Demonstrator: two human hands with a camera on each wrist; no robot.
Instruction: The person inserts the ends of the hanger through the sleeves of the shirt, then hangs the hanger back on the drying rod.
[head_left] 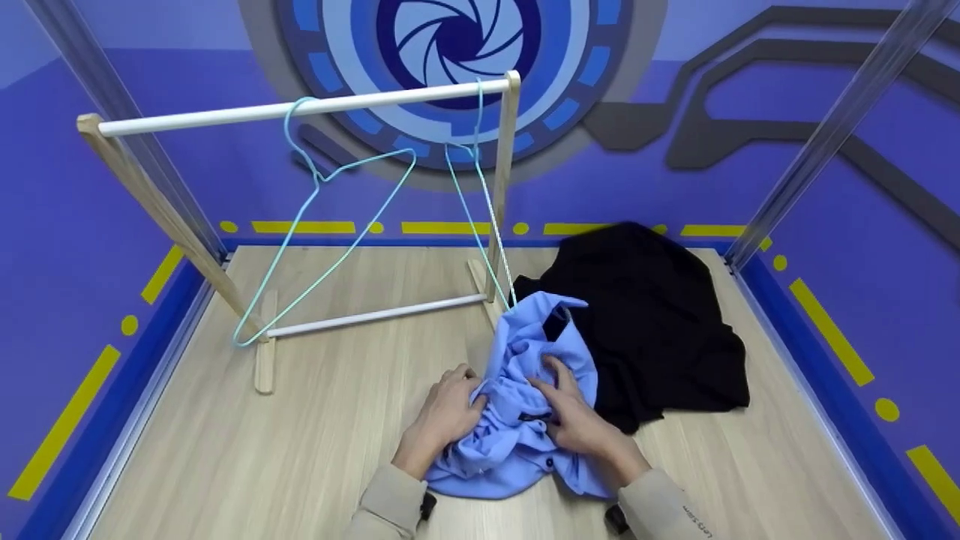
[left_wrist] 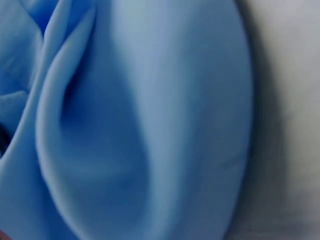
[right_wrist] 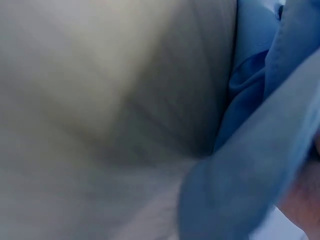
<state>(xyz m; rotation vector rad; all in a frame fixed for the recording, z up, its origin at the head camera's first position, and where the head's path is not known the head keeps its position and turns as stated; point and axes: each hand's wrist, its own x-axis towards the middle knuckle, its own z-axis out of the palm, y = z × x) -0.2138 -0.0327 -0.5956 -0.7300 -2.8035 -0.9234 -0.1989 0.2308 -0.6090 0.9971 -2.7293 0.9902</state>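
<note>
A crumpled blue garment [head_left: 517, 450] with dark buttons lies bunched at the front of the table, its collar end toward the rack. On its left side my left hand [head_left: 448, 409] grips a gathered fold, fingers curled into the cloth. My right hand [head_left: 577, 420] holds the cloth on the right, thumb and fingers around a bunched part. Blue cloth [left_wrist: 165, 120] fills most of the left wrist view. In the right wrist view a blue flap [right_wrist: 240, 170] hangs in front of part of the hand. Some fingertips are hidden in the folds.
A wooden rack with a white top rail [head_left: 390, 97] stands at the back left. Two light-blue hangers hang on it, one at the left [head_left: 300, 217], one at the right [head_left: 469, 202] reaching down to the blue garment. A black garment [head_left: 652, 330] lies behind and right.
</note>
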